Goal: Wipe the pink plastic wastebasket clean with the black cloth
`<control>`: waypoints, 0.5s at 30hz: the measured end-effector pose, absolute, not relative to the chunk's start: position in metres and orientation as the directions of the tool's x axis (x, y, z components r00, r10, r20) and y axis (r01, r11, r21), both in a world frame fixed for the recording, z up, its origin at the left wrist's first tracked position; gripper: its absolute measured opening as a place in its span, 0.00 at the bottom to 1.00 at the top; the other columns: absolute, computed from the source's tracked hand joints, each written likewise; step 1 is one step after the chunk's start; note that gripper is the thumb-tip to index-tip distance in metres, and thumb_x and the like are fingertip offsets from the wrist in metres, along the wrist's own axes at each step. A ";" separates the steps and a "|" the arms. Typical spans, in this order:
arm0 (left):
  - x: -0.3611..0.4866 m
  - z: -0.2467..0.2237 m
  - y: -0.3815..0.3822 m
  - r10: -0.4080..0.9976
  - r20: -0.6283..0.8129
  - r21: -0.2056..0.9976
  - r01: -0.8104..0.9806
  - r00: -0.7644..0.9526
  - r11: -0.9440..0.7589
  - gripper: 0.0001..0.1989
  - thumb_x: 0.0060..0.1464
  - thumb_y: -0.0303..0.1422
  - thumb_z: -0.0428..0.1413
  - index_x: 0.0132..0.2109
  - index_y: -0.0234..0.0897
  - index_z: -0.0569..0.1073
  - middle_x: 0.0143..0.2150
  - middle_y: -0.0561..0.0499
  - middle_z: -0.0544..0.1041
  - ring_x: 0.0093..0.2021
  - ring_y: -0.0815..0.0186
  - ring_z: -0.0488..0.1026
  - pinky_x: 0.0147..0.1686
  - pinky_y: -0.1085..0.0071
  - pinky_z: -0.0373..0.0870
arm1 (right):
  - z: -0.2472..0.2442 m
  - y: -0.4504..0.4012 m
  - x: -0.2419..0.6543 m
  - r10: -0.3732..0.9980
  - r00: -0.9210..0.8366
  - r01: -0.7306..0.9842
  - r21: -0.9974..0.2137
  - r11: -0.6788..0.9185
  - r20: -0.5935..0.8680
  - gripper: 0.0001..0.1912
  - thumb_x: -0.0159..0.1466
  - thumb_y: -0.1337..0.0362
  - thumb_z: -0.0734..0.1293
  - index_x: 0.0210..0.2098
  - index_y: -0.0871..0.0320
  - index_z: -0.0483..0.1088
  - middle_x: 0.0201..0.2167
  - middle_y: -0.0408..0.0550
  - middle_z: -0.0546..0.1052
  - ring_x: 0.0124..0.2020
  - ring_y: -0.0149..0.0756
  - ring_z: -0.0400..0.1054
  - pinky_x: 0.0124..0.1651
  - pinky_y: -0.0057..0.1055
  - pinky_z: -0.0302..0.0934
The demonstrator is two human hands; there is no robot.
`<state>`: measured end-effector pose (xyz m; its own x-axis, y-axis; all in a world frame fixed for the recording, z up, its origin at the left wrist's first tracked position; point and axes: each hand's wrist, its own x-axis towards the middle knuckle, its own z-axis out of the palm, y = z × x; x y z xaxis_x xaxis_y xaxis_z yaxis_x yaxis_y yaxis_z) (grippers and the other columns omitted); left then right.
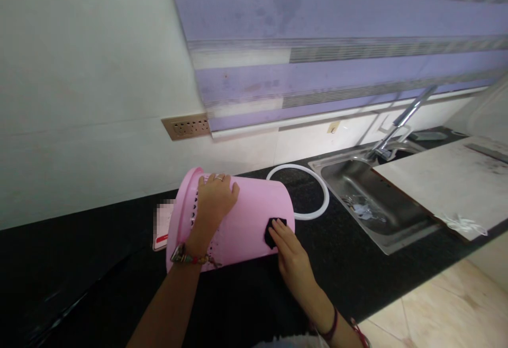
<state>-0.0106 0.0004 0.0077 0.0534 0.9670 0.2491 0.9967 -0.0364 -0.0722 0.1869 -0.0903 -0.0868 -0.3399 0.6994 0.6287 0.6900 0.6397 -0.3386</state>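
Head view: pink plastic bin (250, 205) on its side on the black countertop (337, 268), wide rim to the left, narrow base to the right, band of perforations near the rim.

Left hand (214, 199) on top of the bin at the perforated band. Fingers partly spread, lightly bent, thumb out to the side; palm down, bracing the wall, not wrapped around it. Ring on one finger, bracelet at the wrist.

Right hand (291, 255) at the base end, fingers near straight and close together, flat over a black cloth (270, 239) pressed to the bin wall. Thumb hidden, so can't tell if the cloth is pinched as well.

White hoop (309, 216) flat on the counter behind the base, partly hidden by it; can't tell if they touch. Pink-and-white item (162, 226) just beside the rim, partly pixelated.

Further right: steel sink (391, 247) with small, unclear items in the basin, chrome faucet (415, 107) at the back, pale board (448, 189) over part of it, white cord (462, 224) at the board's near edge. Wall: outlet plate (188, 125), striped purple blind (238, 9).
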 end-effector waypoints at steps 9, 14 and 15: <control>-0.009 0.012 0.004 0.977 0.214 0.047 0.999 0.010 -0.020 0.20 0.57 0.31 0.39 0.41 0.28 0.74 0.42 0.39 0.77 0.47 0.52 0.69 0.49 0.52 0.56 | -0.080 -0.070 0.172 0.745 -0.209 0.775 -0.357 0.521 0.634 0.31 0.55 0.80 0.53 0.56 0.61 0.64 0.55 0.57 0.68 0.59 0.38 0.59 0.59 0.41 0.58; -0.004 0.012 0.012 0.981 0.192 0.128 0.992 -0.042 0.018 0.21 0.57 0.30 0.39 0.43 0.26 0.74 0.44 0.37 0.76 0.50 0.51 0.67 0.52 0.50 0.55 | -0.075 -0.067 0.156 0.761 -0.248 0.754 -0.374 0.540 0.599 0.30 0.55 0.80 0.53 0.55 0.62 0.65 0.55 0.55 0.68 0.59 0.37 0.58 0.60 0.40 0.57; -0.003 0.013 0.012 0.977 0.201 0.140 0.989 -0.066 0.038 0.21 0.57 0.30 0.39 0.44 0.26 0.74 0.46 0.37 0.75 0.52 0.51 0.65 0.53 0.48 0.54 | -0.075 -0.063 0.158 0.785 -0.203 0.778 -0.391 0.493 0.586 0.29 0.55 0.80 0.53 0.54 0.62 0.66 0.55 0.56 0.68 0.58 0.38 0.60 0.59 0.40 0.58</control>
